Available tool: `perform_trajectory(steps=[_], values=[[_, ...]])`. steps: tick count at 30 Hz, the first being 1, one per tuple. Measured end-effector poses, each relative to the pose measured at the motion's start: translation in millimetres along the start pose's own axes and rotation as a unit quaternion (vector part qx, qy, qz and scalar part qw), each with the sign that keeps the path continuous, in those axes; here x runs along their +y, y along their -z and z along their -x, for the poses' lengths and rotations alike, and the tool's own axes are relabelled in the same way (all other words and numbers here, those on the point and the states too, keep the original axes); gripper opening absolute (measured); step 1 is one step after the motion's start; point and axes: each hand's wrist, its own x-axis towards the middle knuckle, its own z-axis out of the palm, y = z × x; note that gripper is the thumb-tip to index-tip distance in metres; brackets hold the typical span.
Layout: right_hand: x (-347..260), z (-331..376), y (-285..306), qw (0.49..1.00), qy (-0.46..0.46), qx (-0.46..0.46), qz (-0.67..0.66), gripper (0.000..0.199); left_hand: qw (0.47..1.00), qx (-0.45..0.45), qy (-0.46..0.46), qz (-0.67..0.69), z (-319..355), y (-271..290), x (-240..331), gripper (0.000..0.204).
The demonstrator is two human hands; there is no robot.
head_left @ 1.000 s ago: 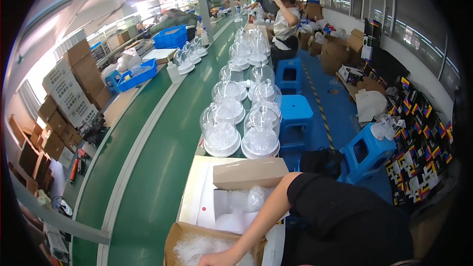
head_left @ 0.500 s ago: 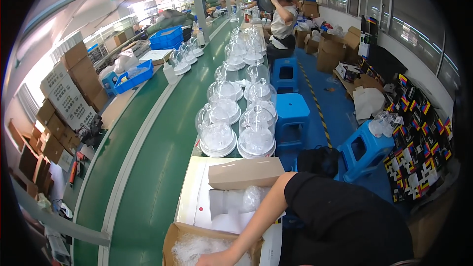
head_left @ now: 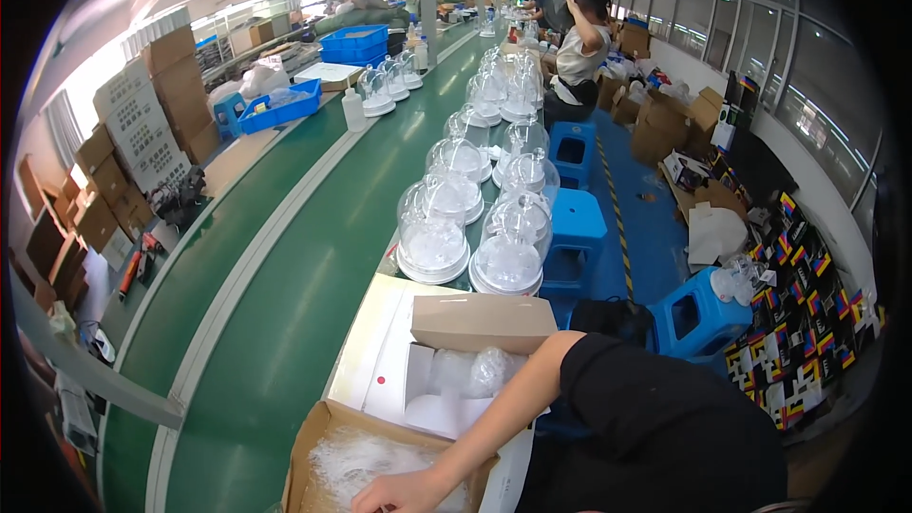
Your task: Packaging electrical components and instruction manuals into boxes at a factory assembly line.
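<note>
My right hand [head_left: 404,492] is at the bottom edge, over an open brown cardboard box [head_left: 306,446] filled with clear, crinkly, shredded-looking plastic [head_left: 366,461]. Its fingers look curled together and are partly cut off by the picture edge, so what they hold is hidden. Beyond the forearm stands an open white box [head_left: 418,370] with its brown flap [head_left: 484,321] raised. A clear bubble-like plastic bundle [head_left: 489,370] and white sheet material lie inside. My left hand is out of sight.
Two rows of clear domes on white bases [head_left: 432,252] run up the green conveyor [head_left: 285,323]. Blue stools [head_left: 575,218] stand along the right. Farther off sits a person [head_left: 579,47] with a raised arm. A white bottle [head_left: 353,109] and blue bins [head_left: 353,43] are at left.
The view has swung, so the domes and stools sit farther right in it. My right hand has shifted slightly left in the picture, and its fingers look more curled.
</note>
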Motion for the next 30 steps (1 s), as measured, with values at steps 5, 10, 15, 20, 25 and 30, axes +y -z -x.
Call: perform_trajectory(steps=[5,10,15,20,25,30], values=[[-0.6,-3.8,-2.3,0.997,0.078,-0.003,0.010,0.015,0.842,0.034,-0.520,-0.141,-63.6,17.9,-5.1,0.011],[-3.0,-0.2,-2.0,0.999,0.045,-0.010,0.027,0.013,0.525,0.093,-0.808,-0.252,-75.5,21.2,-12.8,0.013],[-1.1,0.0,-0.2,0.999,0.029,-0.013,0.041,0.011,0.527,0.079,-0.800,-0.275,-75.8,20.1,-9.2,0.011],[9.4,-1.3,-1.9,0.991,0.109,-0.009,0.078,0.009,0.542,0.079,-0.797,-0.253,-74.1,16.0,-14.0,0.011],[8.8,-2.7,-4.3,0.992,0.098,-0.010,0.075,0.010,0.537,0.072,-0.806,-0.238,-56.7,16.2,-2.5,0.010],[4.1,-2.3,-3.6,0.992,0.102,-0.012,0.078,0.011,0.549,0.066,-0.797,-0.244,-71.5,19.2,-4.0,0.009]])
